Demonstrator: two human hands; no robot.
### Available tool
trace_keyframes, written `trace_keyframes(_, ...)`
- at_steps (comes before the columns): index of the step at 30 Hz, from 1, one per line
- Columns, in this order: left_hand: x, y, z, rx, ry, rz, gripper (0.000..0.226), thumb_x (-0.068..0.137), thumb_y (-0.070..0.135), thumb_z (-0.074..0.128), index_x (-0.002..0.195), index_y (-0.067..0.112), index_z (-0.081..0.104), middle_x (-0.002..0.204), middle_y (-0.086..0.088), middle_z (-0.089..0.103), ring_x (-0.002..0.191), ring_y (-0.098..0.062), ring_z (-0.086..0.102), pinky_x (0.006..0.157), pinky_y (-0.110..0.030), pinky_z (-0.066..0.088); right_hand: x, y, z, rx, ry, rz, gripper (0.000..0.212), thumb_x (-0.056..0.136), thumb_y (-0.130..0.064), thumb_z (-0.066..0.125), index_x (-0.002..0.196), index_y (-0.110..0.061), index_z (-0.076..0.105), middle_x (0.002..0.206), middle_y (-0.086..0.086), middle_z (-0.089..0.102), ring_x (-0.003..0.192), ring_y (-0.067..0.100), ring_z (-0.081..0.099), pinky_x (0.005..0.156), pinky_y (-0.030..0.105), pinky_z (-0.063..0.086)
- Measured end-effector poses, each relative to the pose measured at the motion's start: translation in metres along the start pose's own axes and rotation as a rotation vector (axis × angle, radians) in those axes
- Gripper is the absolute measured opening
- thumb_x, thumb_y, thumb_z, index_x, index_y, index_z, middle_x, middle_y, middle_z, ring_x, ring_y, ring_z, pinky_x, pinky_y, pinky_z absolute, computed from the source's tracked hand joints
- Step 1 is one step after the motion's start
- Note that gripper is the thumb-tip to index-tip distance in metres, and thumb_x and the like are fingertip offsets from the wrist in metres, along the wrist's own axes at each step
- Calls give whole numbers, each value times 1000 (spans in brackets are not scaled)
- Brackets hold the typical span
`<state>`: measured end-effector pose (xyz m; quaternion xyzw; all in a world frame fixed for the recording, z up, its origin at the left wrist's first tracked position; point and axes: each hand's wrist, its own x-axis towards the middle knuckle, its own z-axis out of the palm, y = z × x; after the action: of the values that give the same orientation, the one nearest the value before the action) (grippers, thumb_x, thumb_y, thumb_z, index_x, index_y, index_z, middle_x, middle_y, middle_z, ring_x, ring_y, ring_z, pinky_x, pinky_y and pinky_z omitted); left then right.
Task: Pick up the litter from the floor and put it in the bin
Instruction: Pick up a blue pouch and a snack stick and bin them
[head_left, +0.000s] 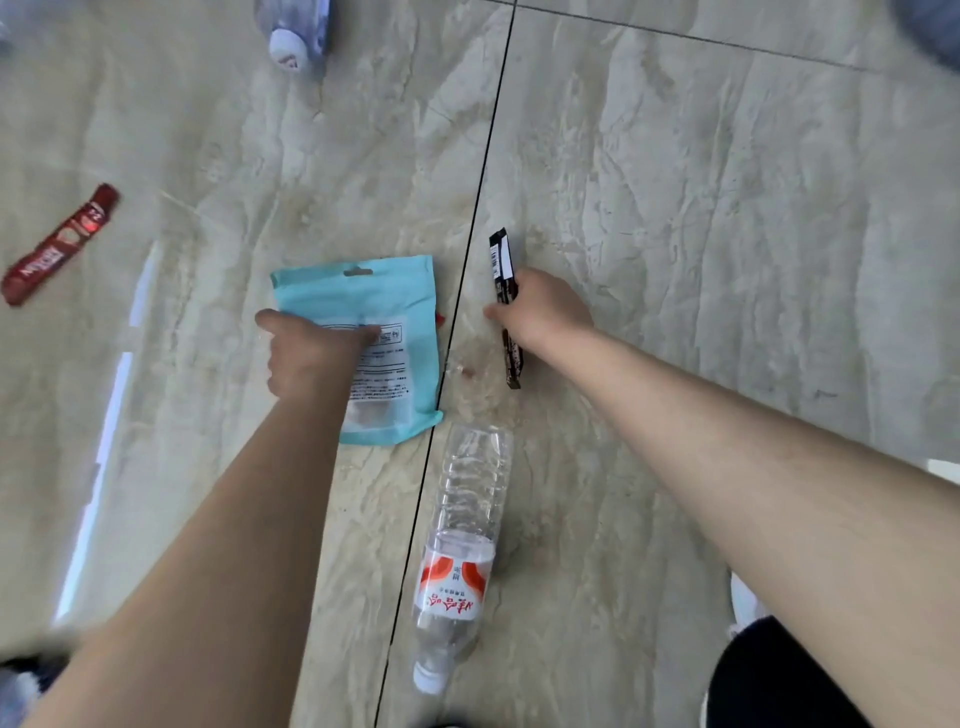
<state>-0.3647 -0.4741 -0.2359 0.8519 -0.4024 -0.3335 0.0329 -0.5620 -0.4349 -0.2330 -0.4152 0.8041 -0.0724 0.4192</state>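
My left hand (306, 353) is closed over the lower left of a light blue pouch (374, 296) with a white label, which lies on the marble floor. My right hand (540, 312) is shut around a long dark brown wrapper (503, 265); its ends stick out above and below the fist. A clear plastic bottle (462, 551) with a red and white label lies on its side nearer me, its white cap pointing toward me. A red stick wrapper (60, 244) lies far left. No bin is in view.
Another plastic bottle (293, 31) lies at the top edge. A dark grout line (467, 260) runs down the beige tiles between my hands. Small red scraps (467, 371) sit beside the pouch. My dark trouser leg (779, 675) shows at bottom right.
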Motion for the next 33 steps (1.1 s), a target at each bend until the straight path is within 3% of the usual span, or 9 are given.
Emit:
trace_keyframes(3, -2, 5, 1, -165, -63, 6, 55, 66, 25, 80, 111, 9, 51, 103, -4, 65, 101, -29, 62, 85, -38, 49, -2, 5, -5, -11, -30, 7, 32, 87, -33, 61, 116, -18, 60, 112, 5, 67, 103, 27, 63, 79, 31, 47)
trace_keyframes(6, -5, 11, -2, -160, -110, 12, 25, 70, 22, 75, 86, 16, 57, 74, 4, 60, 87, -26, 62, 73, -31, 45, -5, 9, -13, -18, -35, 28, 29, 87, -32, 62, 112, -17, 61, 110, 5, 68, 102, 27, 63, 76, 30, 45)
trace_keyframes(11, -16, 8, -5, -154, -114, -58, 20, 72, 23, 72, 85, 15, 60, 89, -5, 67, 86, -29, 63, 85, -38, 52, -7, 11, -29, -12, -66, 47, 18, 86, -34, 63, 95, -18, 60, 94, 0, 65, 92, 25, 62, 68, 27, 39)
trace_keyframes(13, -27, 11, -12, -408, -145, -131, 19, 71, 10, 75, 79, 11, 58, 83, -6, 65, 78, -27, 62, 80, -36, 52, -11, 9, -39, 14, -67, 49, 21, 85, -33, 64, 74, -21, 51, 75, -5, 56, 81, 24, 57, 59, 27, 35)
trace_keyframes(15, -38, 18, -28, -668, -230, -229, 20, 71, 0, 75, 78, 9, 58, 80, -7, 65, 74, -26, 64, 80, -38, 54, -17, 6, -54, 45, -57, 64, 22, 84, -31, 64, 74, -19, 49, 70, -4, 51, 77, 23, 54, 53, 26, 33)
trace_keyframes(18, -61, 33, -63, -812, -438, -220, 29, 78, 1, 69, 106, 7, 59, 95, -9, 67, 80, -25, 66, 77, -38, 56, -37, 0, -91, 102, -40, 93, 24, 83, -28, 64, 69, -18, 47, 65, -5, 49, 73, 24, 54, 48, 24, 30)
trace_keyframes(21, -92, 55, -97, -796, -528, -205, 34, 82, 4, 65, 114, 9, 56, 104, -11, 66, 83, -24, 65, 76, -38, 55, -60, -10, -139, 129, -7, 143, 31, 84, -31, 64, 64, -20, 42, 65, -4, 49, 73, 24, 52, 49, 26, 30)
trace_keyframes(26, -156, 148, -145, -746, -551, -144, 29, 82, 6, 65, 108, 12, 57, 94, -7, 66, 76, -20, 64, 65, -29, 59, -99, -29, -255, 158, 39, 194, 37, 83, -34, 65, 60, -19, 39, 62, -4, 47, 71, 24, 53, 47, 24, 29)
trace_keyframes(33, -265, 325, -168, -663, -664, 36, 18, 73, -1, 71, 85, 11, 64, 78, -7, 72, 64, -21, 70, 67, -34, 61, -120, -40, -462, 164, 140, 202, 24, 85, -34, 60, 74, -14, 51, 68, 0, 52, 75, 25, 54, 53, 28, 34)
